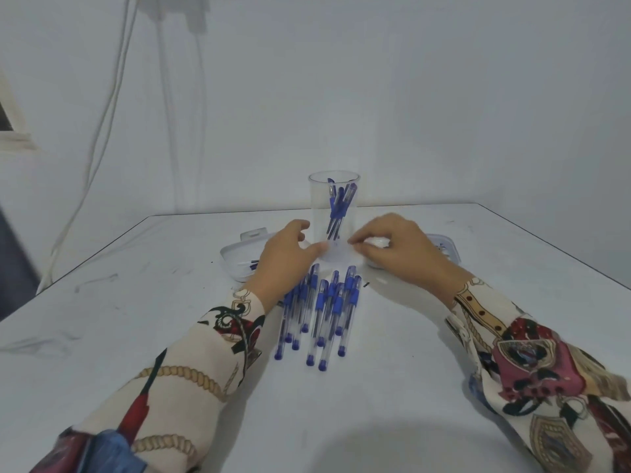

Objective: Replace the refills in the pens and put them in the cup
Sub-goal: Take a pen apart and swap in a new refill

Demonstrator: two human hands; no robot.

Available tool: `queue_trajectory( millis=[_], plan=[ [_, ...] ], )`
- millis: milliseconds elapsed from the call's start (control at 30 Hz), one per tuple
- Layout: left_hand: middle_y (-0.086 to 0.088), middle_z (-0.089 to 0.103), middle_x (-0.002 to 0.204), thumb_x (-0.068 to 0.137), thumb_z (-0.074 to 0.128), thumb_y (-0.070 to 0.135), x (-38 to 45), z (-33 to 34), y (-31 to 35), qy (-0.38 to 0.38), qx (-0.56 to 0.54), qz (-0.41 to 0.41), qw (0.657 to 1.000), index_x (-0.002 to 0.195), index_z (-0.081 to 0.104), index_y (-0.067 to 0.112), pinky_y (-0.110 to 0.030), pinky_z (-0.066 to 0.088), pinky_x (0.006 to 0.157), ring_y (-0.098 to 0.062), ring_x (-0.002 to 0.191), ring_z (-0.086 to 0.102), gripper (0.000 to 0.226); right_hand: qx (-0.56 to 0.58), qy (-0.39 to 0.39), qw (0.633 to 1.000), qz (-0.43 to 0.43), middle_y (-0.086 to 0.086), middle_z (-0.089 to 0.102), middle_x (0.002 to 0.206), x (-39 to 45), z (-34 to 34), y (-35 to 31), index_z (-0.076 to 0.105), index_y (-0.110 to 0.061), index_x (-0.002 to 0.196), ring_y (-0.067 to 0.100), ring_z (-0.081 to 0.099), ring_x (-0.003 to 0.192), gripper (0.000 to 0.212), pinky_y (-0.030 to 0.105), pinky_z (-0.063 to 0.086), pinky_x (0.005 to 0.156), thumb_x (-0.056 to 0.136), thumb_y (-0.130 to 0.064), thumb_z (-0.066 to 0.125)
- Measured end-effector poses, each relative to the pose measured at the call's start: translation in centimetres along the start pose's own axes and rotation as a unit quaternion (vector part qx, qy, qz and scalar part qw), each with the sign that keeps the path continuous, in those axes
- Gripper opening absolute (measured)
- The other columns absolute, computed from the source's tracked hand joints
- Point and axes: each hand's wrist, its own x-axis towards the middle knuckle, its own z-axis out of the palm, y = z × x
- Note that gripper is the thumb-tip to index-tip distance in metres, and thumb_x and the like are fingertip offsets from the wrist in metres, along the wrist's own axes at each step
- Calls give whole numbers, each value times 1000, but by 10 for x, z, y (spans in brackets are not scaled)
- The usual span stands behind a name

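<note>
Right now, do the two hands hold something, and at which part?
It cannot be told surely. The fingers of the left hand and right hand meet low in front of the clear cup; anything between them is blurred.

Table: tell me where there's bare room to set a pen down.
The table lies bare right of the loose pens, between them and the right sleeve, and along the near edge between both sleeves. The left side beyond the white tray is also open. Around the cup it is crowded: both hands, tray and container.

A single head-worn camera looks forward and down, close over the table (409,387).
</note>
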Motion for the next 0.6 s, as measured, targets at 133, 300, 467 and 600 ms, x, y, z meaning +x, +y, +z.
queue_trajectory(
  millis=[133, 300, 467, 600],
  plan=[
    [1, 55, 125, 85, 64, 36, -12, 3, -7, 4, -6, 11, 1000, 128, 50, 25, -26, 41, 88, -12, 108, 52, 46, -39, -132, 990, -13, -21, 66, 95, -8, 4, 10, 76, -34, 93, 0, 54, 95, 23, 36, 47, 92, 81, -14, 73],
    [2, 59, 120, 84, 65, 32, -19, 5, -12, 2, 29, 30, 999, 122, 57, 24, -27, 39, 93, -14, 112, 52, 39, -110, -196, 973, -44, -17, 69, 104, -10, 8, 10, 75, -31, 101, 6, 51, 101, 25, 34, 42, 94, 82, -15, 72],
    [4, 61, 119, 85, 64, 32, -20, 4, -12, 6, 43, 49, 998, 120, 59, 24, -32, 41, 97, -13, 112, 52, 36, -147, -199, 968, -49, -20, 64, 98, -10, 11, 12, 71, -38, 89, 7, 50, 100, 16, 34, 42, 92, 83, -23, 72],
    [4, 61, 119, 85, 64, 32, -21, 4, -12, 4, 47, 56, 997, 119, 60, 25, -33, 41, 98, -11, 112, 52, 35, -147, -199, 968, -46, -23, 62, 90, -10, 9, 14, 61, -43, 76, 3, 48, 95, 22, 33, 44, 89, 81, -25, 73]
  ],
)
